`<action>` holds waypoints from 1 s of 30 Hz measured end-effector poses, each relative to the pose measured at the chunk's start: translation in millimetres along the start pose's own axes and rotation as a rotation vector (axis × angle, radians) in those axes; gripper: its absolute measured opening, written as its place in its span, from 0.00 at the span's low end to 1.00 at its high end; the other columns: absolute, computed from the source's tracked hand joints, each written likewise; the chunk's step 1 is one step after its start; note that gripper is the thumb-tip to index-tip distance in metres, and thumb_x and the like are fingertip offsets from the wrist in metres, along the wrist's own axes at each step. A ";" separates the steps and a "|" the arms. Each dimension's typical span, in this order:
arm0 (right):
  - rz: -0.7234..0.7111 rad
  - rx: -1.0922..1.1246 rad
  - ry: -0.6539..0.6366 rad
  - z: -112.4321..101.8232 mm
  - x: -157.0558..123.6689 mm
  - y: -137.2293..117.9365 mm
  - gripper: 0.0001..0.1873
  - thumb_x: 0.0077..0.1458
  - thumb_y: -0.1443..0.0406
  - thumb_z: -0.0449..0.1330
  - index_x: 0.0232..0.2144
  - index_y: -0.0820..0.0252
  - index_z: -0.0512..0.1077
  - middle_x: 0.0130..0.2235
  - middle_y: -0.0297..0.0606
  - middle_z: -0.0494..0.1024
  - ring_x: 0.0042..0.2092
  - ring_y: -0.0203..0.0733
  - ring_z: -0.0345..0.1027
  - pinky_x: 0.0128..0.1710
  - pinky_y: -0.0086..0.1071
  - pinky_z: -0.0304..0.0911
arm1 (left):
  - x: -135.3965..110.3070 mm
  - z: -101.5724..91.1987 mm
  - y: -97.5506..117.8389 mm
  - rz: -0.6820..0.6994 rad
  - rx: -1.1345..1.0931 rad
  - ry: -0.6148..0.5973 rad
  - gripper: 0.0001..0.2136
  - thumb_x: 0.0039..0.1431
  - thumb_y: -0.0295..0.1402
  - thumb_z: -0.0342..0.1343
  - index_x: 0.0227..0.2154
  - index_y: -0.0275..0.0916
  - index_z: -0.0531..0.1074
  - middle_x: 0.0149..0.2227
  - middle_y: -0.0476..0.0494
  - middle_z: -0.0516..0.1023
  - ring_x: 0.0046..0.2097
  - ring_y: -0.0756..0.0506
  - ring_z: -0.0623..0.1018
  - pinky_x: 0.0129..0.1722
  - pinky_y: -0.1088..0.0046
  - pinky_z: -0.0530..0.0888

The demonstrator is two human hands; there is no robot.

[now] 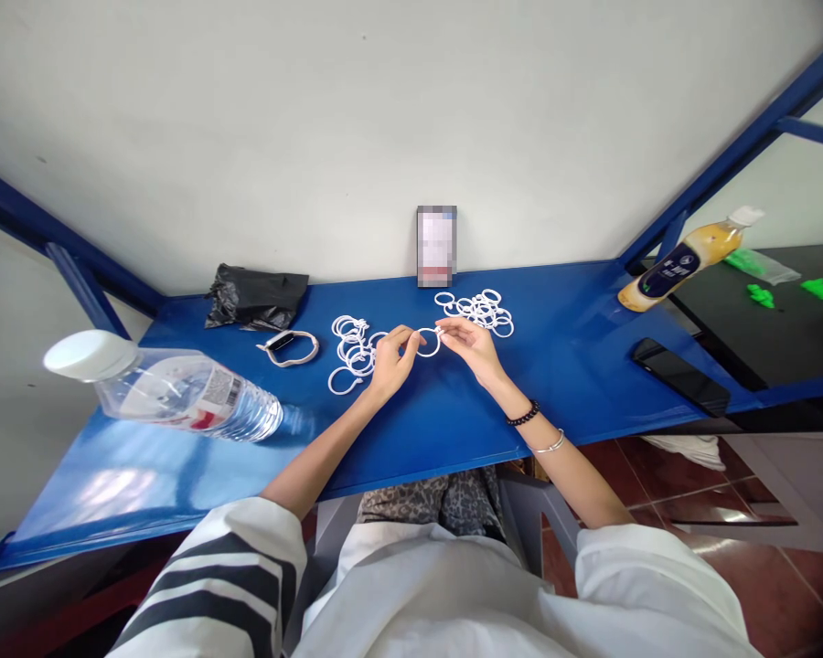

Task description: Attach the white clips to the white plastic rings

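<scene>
Between my two hands is one thin white ring (428, 355) with a small knob at its upper right, held just above the blue table. My left hand (390, 362) pinches the left side of it between thumb and fingers. At the knob, the fingertips of my right hand (475, 349) are closed on the same ring. A pile of similar white rings (351, 348) lies just left of my left hand, partly hidden by it. Beyond my right hand lies a second pile of white rings (481, 313).
The blue table (562, 366) meets a pale wall. A phone with a blurred screen (437, 247) leans there. Left are a black plastic bag (257, 297), a watch (292, 348) and a water bottle (178, 388). Right stand a juice bottle (682, 260) and a dark phone (680, 375).
</scene>
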State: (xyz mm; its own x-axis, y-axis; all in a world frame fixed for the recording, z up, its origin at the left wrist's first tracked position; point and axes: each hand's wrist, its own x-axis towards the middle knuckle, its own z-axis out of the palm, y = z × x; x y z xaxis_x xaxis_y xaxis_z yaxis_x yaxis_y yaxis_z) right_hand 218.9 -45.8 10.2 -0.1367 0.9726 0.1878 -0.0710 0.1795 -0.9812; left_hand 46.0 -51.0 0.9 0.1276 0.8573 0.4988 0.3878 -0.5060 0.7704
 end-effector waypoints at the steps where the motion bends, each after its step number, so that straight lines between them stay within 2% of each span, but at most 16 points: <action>1: 0.002 0.001 0.003 0.2 0.0 -0.1 0.17 0.46 0.55 0.68 0.37 0.55 0.77 0.40 0.38 0.80 0.43 0.42 0.73 0.49 0.39 0.68 | 0.0 -0.3 0.3 -0.001 0.004 -0.004 0.18 0.67 0.38 0.46 0.26 0.37 0.74 0.27 0.47 0.75 0.30 0.49 0.73 0.32 0.72 0.68; 14: 0.005 -0.038 0.023 0.2 -0.7 -3.6 0.16 0.46 0.54 0.68 0.35 0.55 0.77 0.39 0.38 0.80 0.42 0.42 0.73 0.47 0.39 0.69 | -0.3 -1.5 1.4 0.003 0.031 -0.027 0.18 0.66 0.36 0.47 0.24 0.37 0.75 0.27 0.46 0.76 0.30 0.49 0.74 0.32 0.72 0.69; 24: 0.012 -0.078 0.011 -1.2 -0.3 -1.8 0.18 0.47 0.53 0.67 0.38 0.56 0.76 0.42 0.39 0.80 0.43 0.43 0.73 0.48 0.39 0.68 | 0.5 -1.1 3.1 0.036 0.054 0.007 0.19 0.66 0.40 0.47 0.24 0.38 0.73 0.26 0.46 0.75 0.28 0.50 0.72 0.30 0.73 0.69; 30: 0.032 -0.055 0.033 -0.8 0.1 -2.2 0.18 0.48 0.52 0.66 0.38 0.56 0.76 0.40 0.39 0.80 0.43 0.43 0.74 0.48 0.39 0.68 | -0.3 0.2 4.1 0.080 0.066 -0.005 0.18 0.66 0.42 0.47 0.25 0.38 0.72 0.28 0.46 0.74 0.28 0.50 0.71 0.30 0.73 0.68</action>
State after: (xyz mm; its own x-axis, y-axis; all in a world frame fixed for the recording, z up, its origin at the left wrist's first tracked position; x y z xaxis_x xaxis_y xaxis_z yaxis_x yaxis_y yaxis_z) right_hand 219.9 -46.0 12.3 -0.1057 0.9822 0.1556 -0.0127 0.1551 -0.9878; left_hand 47.8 -53.3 3.8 0.1652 0.8152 0.5551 0.4354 -0.5653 0.7006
